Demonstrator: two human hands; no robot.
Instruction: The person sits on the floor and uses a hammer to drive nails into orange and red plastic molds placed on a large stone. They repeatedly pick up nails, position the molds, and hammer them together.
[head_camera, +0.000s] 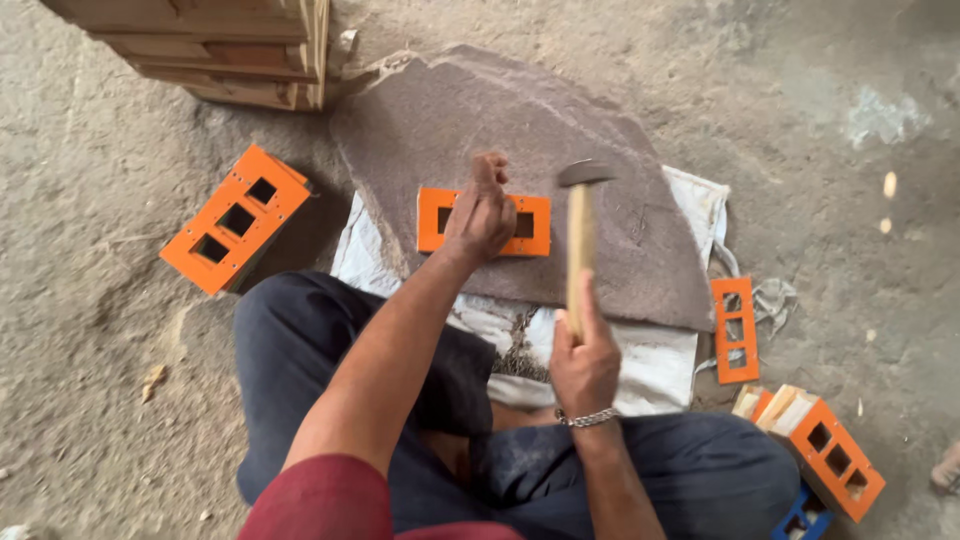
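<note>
Seated on the ground, a person pinned an orange metal plate flat on a stone slab with the left hand, fingers spread to steady it; the right hand gripped a wooden-handled hammer, head poised just beside the plate; a stack of similar orange plates lay nearby.

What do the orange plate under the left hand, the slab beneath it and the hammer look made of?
Orange plate: likely thin sheet metal, matte orange coating, crisp rectangular cutouts. Slab: rough grey-brown stone, grainy surface, broken edges. Hammer: pale bare wooden handle, dull grey metal head; held by the right hand. Left hand presses the plate.
</note>
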